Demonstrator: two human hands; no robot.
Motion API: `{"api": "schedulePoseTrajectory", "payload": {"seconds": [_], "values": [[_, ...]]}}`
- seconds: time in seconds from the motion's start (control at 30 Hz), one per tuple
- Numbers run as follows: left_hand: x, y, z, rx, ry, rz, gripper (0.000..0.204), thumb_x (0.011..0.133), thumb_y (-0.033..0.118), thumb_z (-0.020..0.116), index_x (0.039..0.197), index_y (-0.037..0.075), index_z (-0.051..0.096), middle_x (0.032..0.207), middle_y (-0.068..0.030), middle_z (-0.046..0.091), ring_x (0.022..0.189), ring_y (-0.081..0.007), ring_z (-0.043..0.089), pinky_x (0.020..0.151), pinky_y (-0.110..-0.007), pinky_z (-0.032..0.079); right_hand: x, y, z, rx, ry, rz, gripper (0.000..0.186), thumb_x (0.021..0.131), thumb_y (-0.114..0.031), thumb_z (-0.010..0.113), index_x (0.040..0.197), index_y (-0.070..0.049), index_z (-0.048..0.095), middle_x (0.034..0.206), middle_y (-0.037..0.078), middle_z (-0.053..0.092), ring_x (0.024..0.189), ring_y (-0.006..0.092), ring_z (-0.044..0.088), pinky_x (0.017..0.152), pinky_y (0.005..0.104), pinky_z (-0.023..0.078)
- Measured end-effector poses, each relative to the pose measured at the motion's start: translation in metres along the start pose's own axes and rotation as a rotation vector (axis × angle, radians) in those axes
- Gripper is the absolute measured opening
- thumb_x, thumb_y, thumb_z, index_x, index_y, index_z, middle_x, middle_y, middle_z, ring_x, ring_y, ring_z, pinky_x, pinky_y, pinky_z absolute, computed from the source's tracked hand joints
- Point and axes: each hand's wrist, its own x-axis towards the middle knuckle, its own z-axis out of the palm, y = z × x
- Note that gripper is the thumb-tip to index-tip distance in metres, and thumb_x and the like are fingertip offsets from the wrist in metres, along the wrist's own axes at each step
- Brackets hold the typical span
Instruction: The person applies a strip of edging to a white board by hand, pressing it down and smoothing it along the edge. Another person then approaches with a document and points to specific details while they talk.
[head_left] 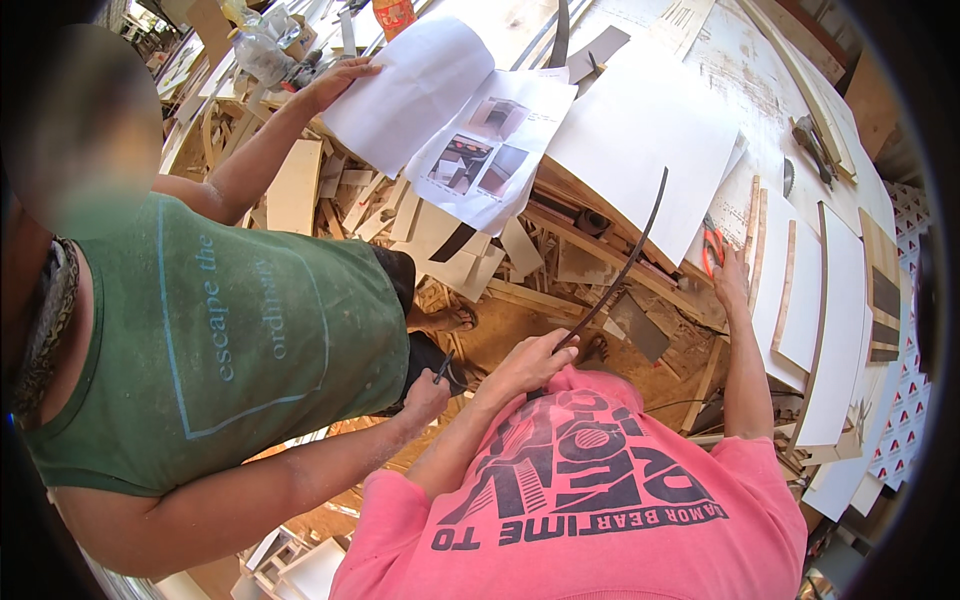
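Note:
My left hand (535,364) is closed round the lower end of a long, thin dark edging strip (637,247), close to my pink shirt. The strip curves up and away to the right, its far end over the white panel. Out to the right, my right hand (733,280) is at the orange-red handles of a small cutting tool (712,249) at the table's edge. Its fingers seem closed on the handles; whether these are pliers or scissors I cannot tell. To my left, a person in a green sleeveless top (270,320) holds printed sheets (487,150) and a dark pen (444,367).
White panels (640,130) lie on the worktable. Narrow wooden strips (758,235) and long boards (835,320) lie at the right. A dark hand tool (812,150) rests farther back. Wood offcuts (400,215) litter the space beneath, and a clear plastic bottle (262,58) stands at the far left.

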Motion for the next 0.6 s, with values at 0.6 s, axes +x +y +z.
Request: {"api": "schedulePoseTrajectory", "payload": {"seconds": [0.6], "values": [[0.002,0.001,-0.003,-0.052,-0.026,-0.008,0.042,0.092,0.033,0.053,0.123,0.006,0.056,0.092,-0.0130,0.065,0.082,-0.0212,0.063,0.069,-0.035,0.050,0.007,0.011,0.011,0.023,0.050,-0.059,0.060,0.076,-0.004,0.048,0.135,-0.001,0.043,0.132,0.024,0.041,0.116,0.0435,0.044,0.102,0.0478,0.036]]}}
